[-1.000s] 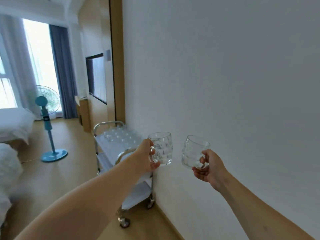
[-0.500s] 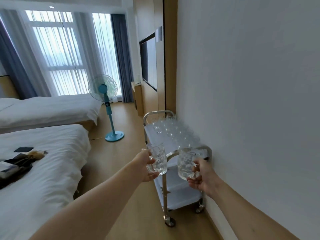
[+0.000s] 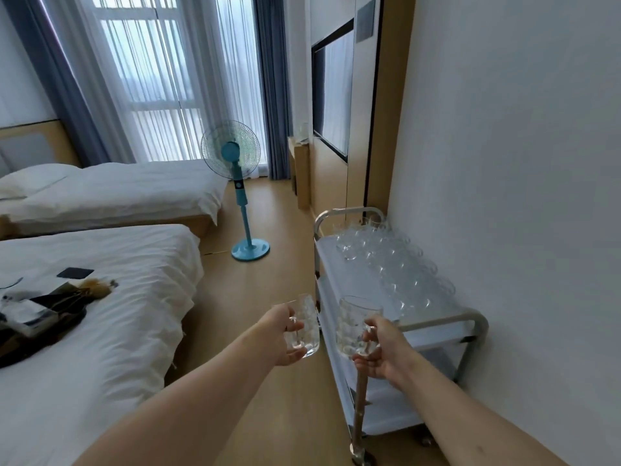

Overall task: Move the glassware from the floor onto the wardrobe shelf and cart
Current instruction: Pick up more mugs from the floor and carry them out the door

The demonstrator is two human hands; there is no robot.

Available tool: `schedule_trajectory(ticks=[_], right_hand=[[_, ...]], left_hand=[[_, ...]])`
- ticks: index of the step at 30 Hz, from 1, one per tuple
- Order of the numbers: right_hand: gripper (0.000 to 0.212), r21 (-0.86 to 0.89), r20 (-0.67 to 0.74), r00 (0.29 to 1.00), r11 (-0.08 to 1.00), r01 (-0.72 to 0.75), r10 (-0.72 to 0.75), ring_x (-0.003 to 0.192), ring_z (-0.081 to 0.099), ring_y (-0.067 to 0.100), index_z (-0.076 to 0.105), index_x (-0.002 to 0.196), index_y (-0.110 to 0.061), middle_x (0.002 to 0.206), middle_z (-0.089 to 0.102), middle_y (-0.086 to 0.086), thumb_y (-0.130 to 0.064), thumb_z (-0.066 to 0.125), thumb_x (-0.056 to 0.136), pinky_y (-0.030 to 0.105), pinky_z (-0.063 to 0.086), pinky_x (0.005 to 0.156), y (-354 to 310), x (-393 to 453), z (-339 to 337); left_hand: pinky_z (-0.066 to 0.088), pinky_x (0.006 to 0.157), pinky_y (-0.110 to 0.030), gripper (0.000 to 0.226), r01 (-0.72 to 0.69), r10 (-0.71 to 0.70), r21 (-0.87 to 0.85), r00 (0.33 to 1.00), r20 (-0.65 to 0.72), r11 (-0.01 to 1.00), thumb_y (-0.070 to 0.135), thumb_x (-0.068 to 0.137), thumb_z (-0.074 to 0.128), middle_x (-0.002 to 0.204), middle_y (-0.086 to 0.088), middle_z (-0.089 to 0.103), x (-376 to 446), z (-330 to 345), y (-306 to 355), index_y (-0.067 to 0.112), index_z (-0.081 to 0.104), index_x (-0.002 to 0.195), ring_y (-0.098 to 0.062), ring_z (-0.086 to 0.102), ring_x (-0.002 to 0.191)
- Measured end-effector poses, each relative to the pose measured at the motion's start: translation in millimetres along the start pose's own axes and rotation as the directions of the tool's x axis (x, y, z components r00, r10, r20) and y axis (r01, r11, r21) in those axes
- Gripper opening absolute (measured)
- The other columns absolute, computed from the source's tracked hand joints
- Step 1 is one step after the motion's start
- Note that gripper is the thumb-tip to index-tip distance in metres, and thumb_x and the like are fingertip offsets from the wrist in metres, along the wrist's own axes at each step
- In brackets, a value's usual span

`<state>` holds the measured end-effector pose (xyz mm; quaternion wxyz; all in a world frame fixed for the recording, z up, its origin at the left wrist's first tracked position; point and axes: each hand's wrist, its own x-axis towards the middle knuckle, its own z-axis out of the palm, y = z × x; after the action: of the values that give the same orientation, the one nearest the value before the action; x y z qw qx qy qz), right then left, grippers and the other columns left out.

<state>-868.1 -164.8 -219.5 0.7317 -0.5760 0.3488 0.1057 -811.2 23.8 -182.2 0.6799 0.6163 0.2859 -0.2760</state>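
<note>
now both hands up w/ glass mugs, left hand [image 3: 280, 334] gripping left mug [image 3: 304, 326], right hand [image 3: 383, 349] gripping right mug [image 3: 354, 327], cart [image 3: 447, 322] just ahead

Soft daylight pours through the sheer-curtained window [image 3: 148, 79], leaving the room bright with faint shadows, while the wide lens bends the white wall [image 3: 521, 163] and edges, and the clear glassware [image 3: 396, 264] on the cart reads hazy
</note>
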Motion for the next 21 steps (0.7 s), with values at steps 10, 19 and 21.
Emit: schedule_trajectory(ticks=[10,19,21], right_hand=[[0.028,0.098,-0.177,0.984,0.994,0.039,-0.021,0.067,0.058,0.03,0.054,0.075,-0.009,0.071,0.057,0.017,-0.033,0.056,0.09,0.035,0.055,0.062,-76,120,66],[0.025,0.271,-0.3,0.934,0.956,-0.109,0.192,0.04,0.041,0.017,0.055,0.076,-0.009,0.056,0.044,0.005,-0.031,0.061,0.088,0.038,0.054,0.07,-76,207,87],[0.026,0.278,-0.325,0.919,0.952,-0.132,0.223,0.037,0.039,0.017,0.055,0.076,-0.009,0.056,0.043,0.005,-0.031,0.06,0.089,0.037,0.053,0.066,-79,227,88]], left_hand=[[0.057,0.084,-0.032,0.034,-0.021,-0.016,0.194,0.982,0.189,0.981,0.041,0.089,0.059,0.107,-0.018,0.059,143,12,131,0.009,0.068,0.096,-0.029,0.063,0.083],[0.057,0.076,-0.035,0.024,0.076,-0.144,0.244,0.95,0.278,0.967,0.027,0.086,0.058,0.116,-0.02,0.06,254,32,162,0.005,0.067,0.088,-0.035,0.067,0.103],[0.054,0.072,-0.033,0.023,0.111,-0.192,0.27,0.936,0.295,0.956,0.025,0.088,0.058,0.116,-0.022,0.057,274,39,168,0.004,0.067,0.092,-0.03,0.063,0.087]])
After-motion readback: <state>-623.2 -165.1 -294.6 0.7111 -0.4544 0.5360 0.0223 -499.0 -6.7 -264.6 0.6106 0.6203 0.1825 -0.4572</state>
